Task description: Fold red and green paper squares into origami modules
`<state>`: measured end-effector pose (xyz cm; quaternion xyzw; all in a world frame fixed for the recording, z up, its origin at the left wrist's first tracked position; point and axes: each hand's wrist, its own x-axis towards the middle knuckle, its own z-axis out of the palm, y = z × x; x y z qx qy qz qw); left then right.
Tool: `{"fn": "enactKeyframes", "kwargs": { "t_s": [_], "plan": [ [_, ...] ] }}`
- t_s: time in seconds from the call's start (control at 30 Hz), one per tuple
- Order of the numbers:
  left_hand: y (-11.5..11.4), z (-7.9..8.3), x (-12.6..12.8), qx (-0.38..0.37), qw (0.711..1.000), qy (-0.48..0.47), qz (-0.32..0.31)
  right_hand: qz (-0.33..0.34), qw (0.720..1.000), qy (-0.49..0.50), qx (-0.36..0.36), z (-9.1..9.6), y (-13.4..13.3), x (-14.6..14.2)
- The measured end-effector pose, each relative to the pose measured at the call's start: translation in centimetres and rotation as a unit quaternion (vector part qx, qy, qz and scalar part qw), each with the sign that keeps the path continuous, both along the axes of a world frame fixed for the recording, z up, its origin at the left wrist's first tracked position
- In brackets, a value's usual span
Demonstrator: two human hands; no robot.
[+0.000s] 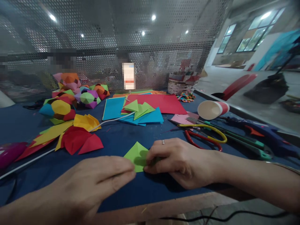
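Observation:
A light green sheet of folding paper [137, 150] lies on the blue tabletop [131, 193] near the front edge, its pointed top facing away from me. My left hand [93, 176] is closed at the paper's left side, fingers together and thumb below. On the opposite side, my right hand [178, 161], with a ring on one finger, has curled fingers gripping the right side of the same paper. The paper's left and right corners are hidden under the fingers. Beyond it, several folded green pieces [140, 109] rest on blue paper [150, 118].
Scissors [217, 129], a box cutter [243, 142], a glue gun [264, 134] and a tipped paper cup [209, 110] lie right. Red and yellow folded papers [77, 140] and paper balls [61, 107] sit left, crossed by a white cable [30, 163]. A basket [182, 82] stands behind.

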<state>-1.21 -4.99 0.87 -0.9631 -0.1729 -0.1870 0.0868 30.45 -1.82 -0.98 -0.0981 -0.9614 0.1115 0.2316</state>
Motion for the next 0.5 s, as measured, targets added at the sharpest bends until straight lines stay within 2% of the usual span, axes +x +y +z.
{"fn": "enactKeyframes", "kwargs": {
  "t_s": [0.1,0.2,0.3,0.4,0.5],
  "plan": [
    [0.6,0.0,2.1,0.005,0.997,-0.011,-0.071,-0.003,1.000,-0.015,0.024,0.0,-0.1,0.0],
    [0.6,-1.2,2.9,-0.003,0.998,-0.033,-0.057,-0.005,0.998,-0.040,0.044,0.0,-0.1,-0.1],
    [0.6,-2.8,2.9,0.035,0.996,-0.076,-0.023,-0.007,0.998,-0.054,0.045,0.2,-0.1,-0.1],
    [1.1,-3.4,2.9,0.044,0.992,-0.089,-0.073,0.001,0.999,-0.035,0.035,0.4,0.0,-0.2],
    [1.4,-3.4,3.0,0.040,0.992,-0.100,-0.072,0.011,1.000,-0.006,0.018,0.4,0.1,-0.1]
  ]
}}
